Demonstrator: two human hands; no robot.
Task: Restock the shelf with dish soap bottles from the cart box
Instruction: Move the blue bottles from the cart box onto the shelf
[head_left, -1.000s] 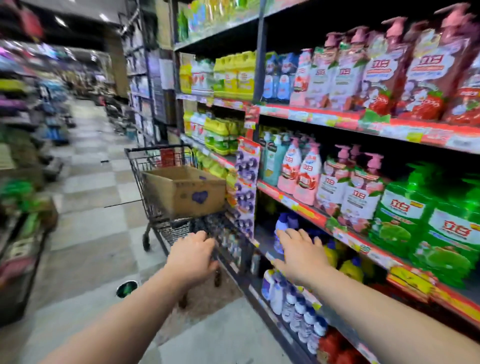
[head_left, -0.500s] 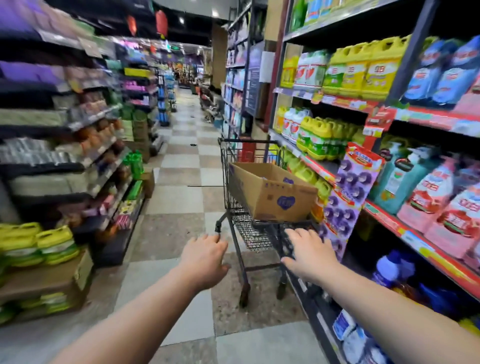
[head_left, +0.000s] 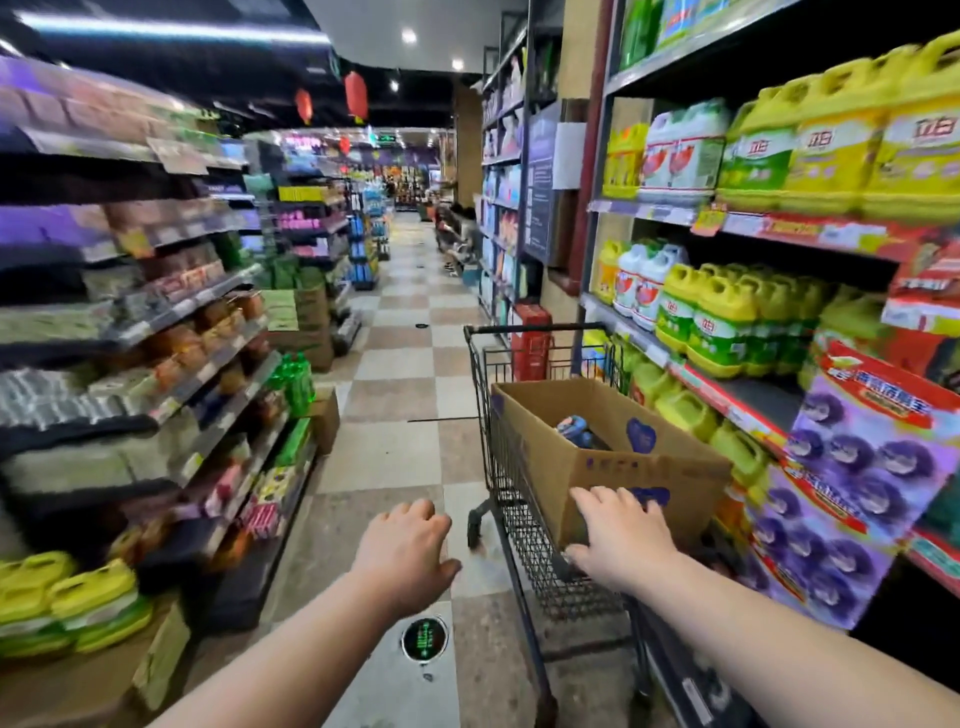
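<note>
Shelf (head_left: 727, 396) stands at right. Wire cart (head_left: 530, 535) is parked just beside it, carrying an open brown cardboard box (head_left: 550, 457). Right hand (head_left: 623, 540) lies spread on the box's near wall, gripping nothing. Left hand (head_left: 405, 556) hangs loosely curled, empty. One blurred blue bottle (head_left: 574, 430) lies inside the box.

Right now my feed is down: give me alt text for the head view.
A person's right hand lies spread on the near wall of an open cardboard box in a black wire shopping cart, the left hand open in the air beside it. One bluish bottle shows inside the box; yellow dish soap jugs fill the shelves on the right.
</note>
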